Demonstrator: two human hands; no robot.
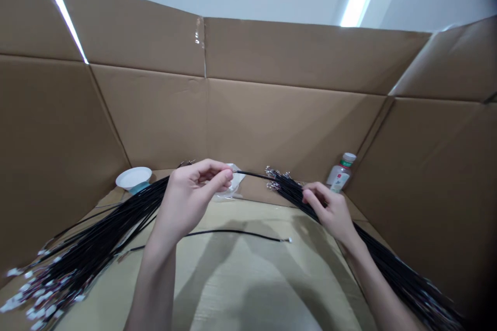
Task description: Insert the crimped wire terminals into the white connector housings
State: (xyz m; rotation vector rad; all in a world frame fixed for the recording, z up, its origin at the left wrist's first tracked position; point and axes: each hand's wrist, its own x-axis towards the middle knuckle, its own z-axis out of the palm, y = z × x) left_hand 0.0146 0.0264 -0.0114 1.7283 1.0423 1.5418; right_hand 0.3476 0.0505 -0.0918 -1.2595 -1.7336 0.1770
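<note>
My left hand (194,191) pinches one end of a thin black cable (254,174) between thumb and fingertips. From there the cable stretches right, to the pile of black cables (289,189) with bare-looking wire ends. Over that pile, my right hand (328,209) has its thumb and forefinger closed in line with the same cable; the exact contact is hard to see. A single black cable (240,231) with a small white connector lies on the table below my hands. Beside my left forearm rests a thick bundle of black cables (104,227), with many white connectors at its near end.
Cardboard walls (287,124) enclose the work surface (233,279) at the back and sides. A white bowl (134,178) stands at the back left. Behind my left hand lies clear plastic (235,183). A capped bottle (340,173) is in the back right corner.
</note>
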